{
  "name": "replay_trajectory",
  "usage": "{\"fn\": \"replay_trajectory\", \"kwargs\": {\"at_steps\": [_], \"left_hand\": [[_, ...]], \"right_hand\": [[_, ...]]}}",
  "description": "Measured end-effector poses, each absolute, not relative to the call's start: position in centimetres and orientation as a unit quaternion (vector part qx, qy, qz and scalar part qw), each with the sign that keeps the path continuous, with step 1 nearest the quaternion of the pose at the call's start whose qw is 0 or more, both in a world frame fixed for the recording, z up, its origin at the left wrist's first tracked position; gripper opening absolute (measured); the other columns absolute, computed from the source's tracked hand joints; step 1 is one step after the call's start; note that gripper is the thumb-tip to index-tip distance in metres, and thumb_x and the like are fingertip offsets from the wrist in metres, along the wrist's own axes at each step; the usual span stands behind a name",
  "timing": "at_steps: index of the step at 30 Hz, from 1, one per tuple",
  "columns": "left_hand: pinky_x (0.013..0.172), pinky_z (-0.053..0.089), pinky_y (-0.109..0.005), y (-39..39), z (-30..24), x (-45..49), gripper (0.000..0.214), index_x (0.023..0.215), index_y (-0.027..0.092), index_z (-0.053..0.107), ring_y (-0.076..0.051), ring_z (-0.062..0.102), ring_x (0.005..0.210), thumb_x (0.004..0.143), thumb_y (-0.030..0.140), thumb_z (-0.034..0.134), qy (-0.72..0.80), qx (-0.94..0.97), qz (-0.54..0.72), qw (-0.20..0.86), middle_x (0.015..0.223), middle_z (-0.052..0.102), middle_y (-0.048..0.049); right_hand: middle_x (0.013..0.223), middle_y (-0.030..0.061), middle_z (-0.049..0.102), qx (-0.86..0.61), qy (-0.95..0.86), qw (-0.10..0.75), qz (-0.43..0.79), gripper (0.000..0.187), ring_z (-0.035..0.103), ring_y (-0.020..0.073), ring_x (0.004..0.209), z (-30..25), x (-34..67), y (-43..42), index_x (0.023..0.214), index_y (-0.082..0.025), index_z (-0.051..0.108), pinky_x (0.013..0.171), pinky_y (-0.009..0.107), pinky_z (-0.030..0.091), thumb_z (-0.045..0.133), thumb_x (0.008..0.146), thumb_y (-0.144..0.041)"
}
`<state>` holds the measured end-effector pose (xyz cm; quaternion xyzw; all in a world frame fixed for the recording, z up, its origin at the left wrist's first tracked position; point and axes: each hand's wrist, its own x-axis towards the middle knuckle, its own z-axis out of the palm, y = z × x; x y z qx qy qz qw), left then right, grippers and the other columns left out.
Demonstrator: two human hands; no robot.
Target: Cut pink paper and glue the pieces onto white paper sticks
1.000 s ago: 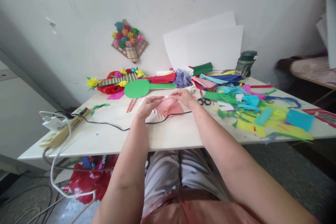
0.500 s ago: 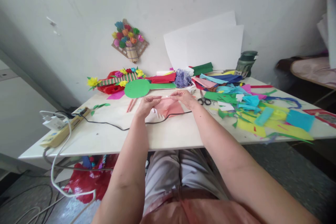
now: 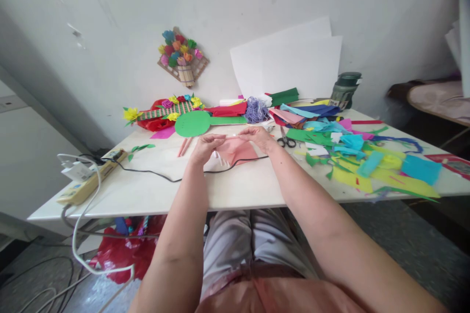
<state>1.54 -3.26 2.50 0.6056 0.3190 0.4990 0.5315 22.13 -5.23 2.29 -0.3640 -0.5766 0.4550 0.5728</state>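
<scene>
Both of my hands are raised just above the white table point(image 3: 154, 190), each pinching an upper corner of a pink paper piece point(image 3: 238, 149). My left hand point(image 3: 206, 146) grips its left edge with curled fingers. My right hand point(image 3: 259, 137) grips its right edge. The paper hangs between them and its lower part rests on the table over a black cable point(image 3: 154, 173). Green paper cut like a paddle point(image 3: 196, 122) lies just behind my hands, and scissors point(image 3: 285, 140) lie right of my right hand.
Coloured paper scraps point(image 3: 362, 159) cover the table's right half. A power strip point(image 3: 91, 178) with white cords sits at the left edge. A paper flower craft point(image 3: 165, 111), purple yarn point(image 3: 255, 109), white sheets point(image 3: 290, 63) and a dark green jar point(image 3: 344, 89) stand at the back.
My hands have kept hold of the pink paper and lifted slightly, drawing its top edge tighter. The view has shifted a little; nothing else moved.
</scene>
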Motion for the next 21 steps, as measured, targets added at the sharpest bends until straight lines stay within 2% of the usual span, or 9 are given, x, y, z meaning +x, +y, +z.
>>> {"fn": "replay_trajectory", "kwargs": {"at_steps": [6, 11, 14, 21], "left_hand": [[0.053, 0.042, -0.023, -3.63, 2.81, 1.66, 0.026, 0.074, 0.015, 0.073, -0.012, 0.057, 0.056, 0.05, 0.024, 0.077, 0.303, 0.597, 0.495, 0.554, 0.066, 0.068, -0.0051], [0.044, 0.037, -0.024, -3.68, 3.01, 1.66, 0.03, 0.067, 0.01, 0.071, -0.012, 0.052, 0.045, 0.057, 0.038, 0.071, 0.289, 0.594, 0.498, 0.562, 0.063, 0.067, -0.01], [0.04, 0.033, -0.024, -3.44, 2.86, 1.56, 0.034, 0.068, 0.008, 0.071, -0.009, 0.046, 0.039, 0.059, 0.041, 0.069, 0.283, 0.597, 0.494, 0.565, 0.06, 0.066, -0.01], [0.045, 0.036, -0.023, -3.55, 2.85, 1.41, 0.034, 0.077, 0.01, 0.073, -0.011, 0.052, 0.05, 0.056, 0.036, 0.075, 0.293, 0.611, 0.481, 0.556, 0.06, 0.065, -0.007]], "right_hand": [[0.067, 0.0005, 0.066, -0.365, -0.572, 0.576, 0.456, 0.02, 0.057, 0.012, 0.065, 2.32, 22.09, -5.27, 0.067, -0.017, 0.069, 0.072, 0.029, 0.044, 0.076, 0.051, -0.026], [0.065, 0.0001, 0.066, -0.365, -0.569, 0.575, 0.461, 0.021, 0.057, 0.0116, 0.062, 2.29, 22.08, -5.25, 0.067, -0.017, 0.069, 0.07, 0.029, 0.045, 0.077, 0.05, -0.026], [0.066, -0.0002, 0.066, -0.361, -0.57, 0.574, 0.463, 0.022, 0.057, 0.0114, 0.062, 2.23, 22.12, -5.18, 0.068, -0.017, 0.069, 0.07, 0.028, 0.045, 0.077, 0.05, -0.026], [0.068, -0.0001, 0.066, -0.355, -0.574, 0.579, 0.458, 0.023, 0.057, 0.0116, 0.064, 1.97, 22.16, -4.89, 0.069, -0.017, 0.068, 0.07, 0.029, 0.046, 0.077, 0.05, -0.028]]}}
